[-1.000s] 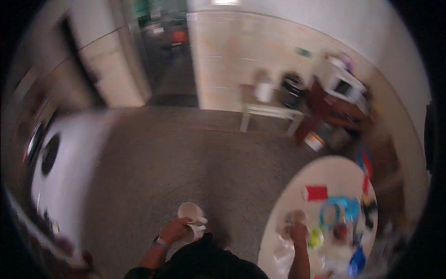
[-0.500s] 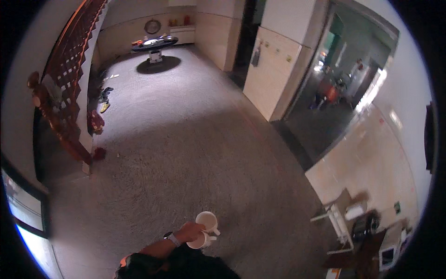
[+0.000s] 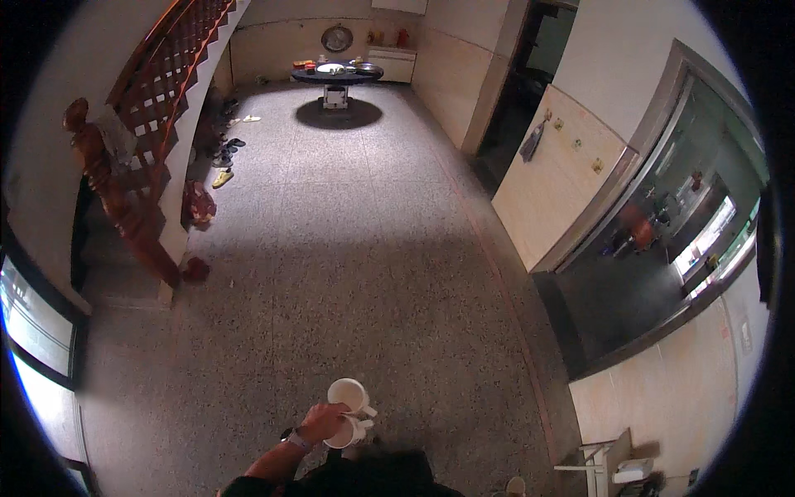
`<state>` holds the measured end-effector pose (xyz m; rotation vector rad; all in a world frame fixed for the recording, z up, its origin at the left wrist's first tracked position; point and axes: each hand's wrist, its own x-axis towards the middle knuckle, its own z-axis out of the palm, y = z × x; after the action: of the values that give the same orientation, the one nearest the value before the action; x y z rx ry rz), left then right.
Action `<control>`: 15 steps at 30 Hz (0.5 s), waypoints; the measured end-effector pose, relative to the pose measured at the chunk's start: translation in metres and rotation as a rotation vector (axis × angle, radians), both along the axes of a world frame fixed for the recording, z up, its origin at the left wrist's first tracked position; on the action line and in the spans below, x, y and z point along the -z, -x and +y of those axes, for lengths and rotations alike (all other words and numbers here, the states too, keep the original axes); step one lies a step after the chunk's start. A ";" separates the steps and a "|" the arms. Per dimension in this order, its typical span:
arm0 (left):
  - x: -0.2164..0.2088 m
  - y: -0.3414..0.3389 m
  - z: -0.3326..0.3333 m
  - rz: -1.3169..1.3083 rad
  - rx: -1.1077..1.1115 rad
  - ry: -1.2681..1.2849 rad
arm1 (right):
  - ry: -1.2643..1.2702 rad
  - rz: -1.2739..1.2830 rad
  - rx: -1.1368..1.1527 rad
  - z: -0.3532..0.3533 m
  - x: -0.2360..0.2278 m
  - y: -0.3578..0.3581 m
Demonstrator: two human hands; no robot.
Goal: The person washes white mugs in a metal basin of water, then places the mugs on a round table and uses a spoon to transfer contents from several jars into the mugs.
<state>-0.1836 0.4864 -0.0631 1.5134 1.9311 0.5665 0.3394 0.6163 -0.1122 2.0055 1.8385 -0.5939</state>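
My left hand (image 3: 321, 422) reaches in from the lower edge, with a watch at its wrist. Its fingers are closed on two white mugs, pinched together at their rims. The farther mug (image 3: 349, 393) tilts so that its inside shows, its handle pointing right. Against it sits the nearer mug (image 3: 341, 436), partly covered by my fingers, its handle also to the right. Both look empty. My right hand is out of view. At the lower edge, right of my body, a small pale rounded thing (image 3: 516, 485) shows only in part; I cannot tell its kind.
Ahead, a round dark table (image 3: 338, 76) holds dishes. A wooden stair railing (image 3: 124, 199) rises on the left, with shoes (image 3: 224, 177) and a red bag (image 3: 199, 204) beside it. On the right are a doorway (image 3: 654, 240) and a small white stool (image 3: 598, 464).
The view has turned right to left-facing objects' advantage: table, stairs and doorway now sit farther right in view. My left hand still holds both mugs, slightly farther left in the picture.
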 end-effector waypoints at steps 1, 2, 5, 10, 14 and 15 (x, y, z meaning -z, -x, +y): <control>0.008 0.009 0.005 -0.005 -0.045 0.016 | 0.010 -0.005 0.000 0.018 0.003 0.003; 0.014 0.018 0.014 -0.011 -0.092 0.028 | 0.020 -0.003 0.005 0.038 0.007 0.008; 0.008 0.034 0.051 0.022 -0.239 0.182 | 0.041 -0.022 0.011 0.104 0.021 0.007; 0.045 0.071 0.113 0.172 -0.343 0.292 | 0.056 -0.018 -0.104 0.253 0.057 0.031; 0.058 0.094 0.177 0.212 -0.523 0.041 | -0.003 0.020 -0.290 0.400 0.072 0.088; 0.059 0.102 0.195 0.220 -0.529 0.069 | -0.037 0.034 -0.342 0.435 0.069 0.108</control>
<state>-0.2857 0.6817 -0.1218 1.0486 2.5154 0.5617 0.2315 1.0509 -0.1808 1.6544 2.1610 -0.4966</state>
